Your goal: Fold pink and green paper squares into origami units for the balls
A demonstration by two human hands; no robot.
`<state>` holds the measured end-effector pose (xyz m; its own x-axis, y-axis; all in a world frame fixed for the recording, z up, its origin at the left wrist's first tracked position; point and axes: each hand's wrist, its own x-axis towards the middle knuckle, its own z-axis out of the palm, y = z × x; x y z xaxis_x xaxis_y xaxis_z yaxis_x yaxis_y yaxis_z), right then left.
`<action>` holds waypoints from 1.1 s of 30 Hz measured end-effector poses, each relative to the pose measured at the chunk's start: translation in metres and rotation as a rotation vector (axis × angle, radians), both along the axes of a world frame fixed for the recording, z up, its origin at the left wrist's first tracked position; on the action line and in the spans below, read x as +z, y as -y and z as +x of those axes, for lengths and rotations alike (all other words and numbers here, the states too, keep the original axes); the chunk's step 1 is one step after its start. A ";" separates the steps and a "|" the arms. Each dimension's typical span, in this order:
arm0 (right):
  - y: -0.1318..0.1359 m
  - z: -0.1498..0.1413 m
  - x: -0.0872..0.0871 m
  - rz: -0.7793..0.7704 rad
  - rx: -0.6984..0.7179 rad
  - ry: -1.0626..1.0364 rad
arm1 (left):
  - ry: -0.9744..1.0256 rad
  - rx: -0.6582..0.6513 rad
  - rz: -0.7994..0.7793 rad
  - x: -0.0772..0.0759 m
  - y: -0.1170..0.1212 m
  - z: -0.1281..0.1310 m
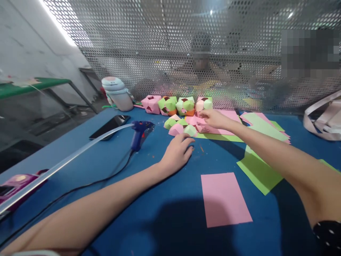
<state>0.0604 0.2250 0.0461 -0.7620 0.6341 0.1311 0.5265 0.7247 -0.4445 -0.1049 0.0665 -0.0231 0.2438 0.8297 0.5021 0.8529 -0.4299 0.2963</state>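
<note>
My left hand [178,152] rests on the blue table, fingers loosely apart with nothing held, just in front of several curved, folded paper pieces [176,129] in pink and green. Stretched further forward, my right hand [214,118] has bent fingers at the lower front of a pink-and-cream paper ball [204,103]. Whether the fingertips grip it or a pink folded piece [200,126] below cannot be made out. This ball ends a row with a green-and-white ball [185,106], a green-and-orange ball [167,105] and a pink ball [151,104].
Left of my left hand stands a blue glue gun [137,136] with a long clear glue stick [87,146]. A black phone [110,127] and a white bottle [119,96] sit behind. Nearby lie a pink sheet [225,200] and green sheets [259,172]. A perforated metal panel [170,46] borders the back.
</note>
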 end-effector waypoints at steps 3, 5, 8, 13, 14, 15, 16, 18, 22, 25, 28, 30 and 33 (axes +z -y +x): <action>-0.026 -0.015 -0.005 -0.018 0.042 0.005 | -0.004 0.017 -0.028 -0.003 -0.008 -0.007; -0.037 -0.020 -0.010 -0.039 0.076 0.016 | -0.020 0.014 -0.053 -0.004 -0.010 -0.007; -0.045 -0.027 -0.015 -0.086 0.130 0.037 | -0.049 0.022 -0.094 -0.006 -0.010 -0.004; -0.053 -0.033 -0.021 -0.174 0.162 0.010 | -0.054 0.016 -0.121 -0.005 -0.011 -0.003; -0.054 -0.034 -0.022 -0.190 0.161 0.000 | -0.048 0.014 -0.122 -0.005 -0.011 -0.003; -0.054 -0.034 -0.024 -0.205 0.159 -0.008 | -0.043 0.015 -0.122 -0.005 -0.011 -0.004; -0.055 -0.035 -0.025 -0.219 0.155 -0.015 | -0.039 0.017 -0.121 -0.005 -0.011 -0.004; -0.055 -0.036 -0.026 -0.243 0.144 -0.027 | -0.036 0.024 -0.118 -0.005 -0.011 -0.004; -0.052 -0.036 -0.025 -0.264 0.123 -0.057 | -0.031 0.036 -0.110 -0.005 -0.010 -0.003; -0.050 -0.034 -0.022 -0.282 0.135 -0.072 | 0.004 0.043 -0.091 -0.005 -0.010 -0.003; -0.048 -0.033 -0.020 -0.309 0.143 -0.087 | 0.046 0.052 -0.087 -0.006 -0.011 -0.004; -0.047 -0.032 -0.020 -0.325 0.138 -0.104 | 0.070 0.055 -0.078 -0.007 -0.012 -0.004; -0.045 -0.031 -0.020 -0.348 0.133 -0.128 | 0.100 0.067 -0.042 -0.008 -0.013 -0.005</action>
<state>0.0295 0.2697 0.0263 -0.8320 0.5542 0.0250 0.3628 0.5776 -0.7313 -0.1098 0.0794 -0.0314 0.1375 0.8632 0.4857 0.8447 -0.3583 0.3977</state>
